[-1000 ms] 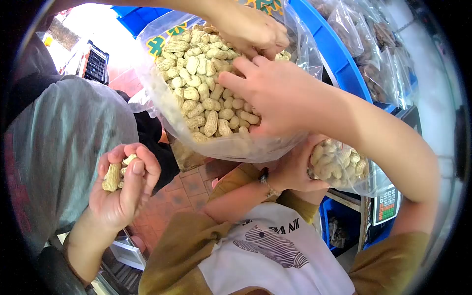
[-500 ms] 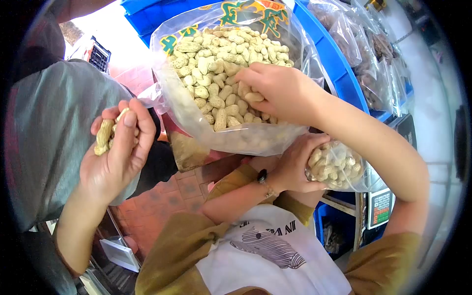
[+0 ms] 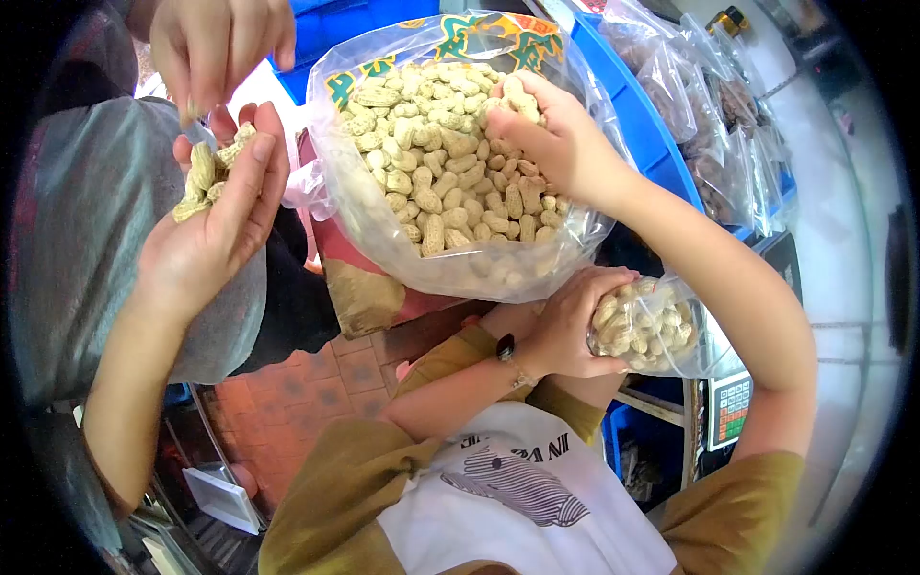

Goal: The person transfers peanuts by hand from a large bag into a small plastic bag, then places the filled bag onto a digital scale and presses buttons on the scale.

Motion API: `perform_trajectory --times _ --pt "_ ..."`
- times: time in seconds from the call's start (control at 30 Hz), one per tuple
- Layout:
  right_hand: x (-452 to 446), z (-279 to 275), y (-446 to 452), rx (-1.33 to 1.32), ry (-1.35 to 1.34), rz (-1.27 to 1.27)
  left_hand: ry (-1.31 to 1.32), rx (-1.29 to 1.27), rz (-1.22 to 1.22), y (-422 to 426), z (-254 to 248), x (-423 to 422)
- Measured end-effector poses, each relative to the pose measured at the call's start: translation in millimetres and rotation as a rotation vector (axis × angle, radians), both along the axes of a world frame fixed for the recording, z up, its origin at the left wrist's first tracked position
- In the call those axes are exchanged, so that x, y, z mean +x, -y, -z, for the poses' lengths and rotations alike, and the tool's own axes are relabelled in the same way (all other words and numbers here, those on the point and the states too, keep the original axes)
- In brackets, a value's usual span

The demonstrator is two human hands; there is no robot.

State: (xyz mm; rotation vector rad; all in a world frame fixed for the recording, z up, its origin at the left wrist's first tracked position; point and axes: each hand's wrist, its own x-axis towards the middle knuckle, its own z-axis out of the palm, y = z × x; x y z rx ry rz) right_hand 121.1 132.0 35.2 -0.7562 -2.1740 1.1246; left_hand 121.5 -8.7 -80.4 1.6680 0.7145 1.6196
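A large clear plastic bag [image 3: 374, 254] stands wide open in front of me, filled with unshelled peanuts [image 3: 436, 182]. At its right side, above the heap, my right hand [image 3: 565, 139] has its fingers closed around a few peanuts [image 3: 520, 99]. Lower down, my left hand [image 3: 575, 321], with a dark watch on the wrist, grips a small clear plastic bag of peanuts [image 3: 647, 326]. On the left, a co-worker's upturned hand [image 3: 220, 201] cups several peanuts. The co-worker's other hand [image 3: 225, 43] hangs just above, fingers pointing down.
Blue crates [image 3: 628, 105] stand behind the large bag. Packaged goods [image 3: 714, 125] in clear bags fill the right side. A scale keypad [image 3: 735, 412] shows at the lower right. The co-worker's grey apron [image 3: 115, 278] takes up the left edge, above red floor tiles [image 3: 307, 388].
My right hand has risen from the heap with peanuts showing in its fingers. The co-worker's second hand has come in at the top left, over the cupped one.
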Motion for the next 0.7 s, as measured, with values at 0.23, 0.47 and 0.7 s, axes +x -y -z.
perform_trajectory --times 0.23,0.47,0.7 --pt "4 -18 18 0.087 0.294 -0.195 0.004 -0.029 0.016 3 0 0" --pt "-5 -29 40 0.422 0.526 -0.431 0.000 -0.062 0.031 4 2 1" --pt "35 -53 32 0.297 0.314 -0.167 0.017 -0.100 0.047 5 2 4"
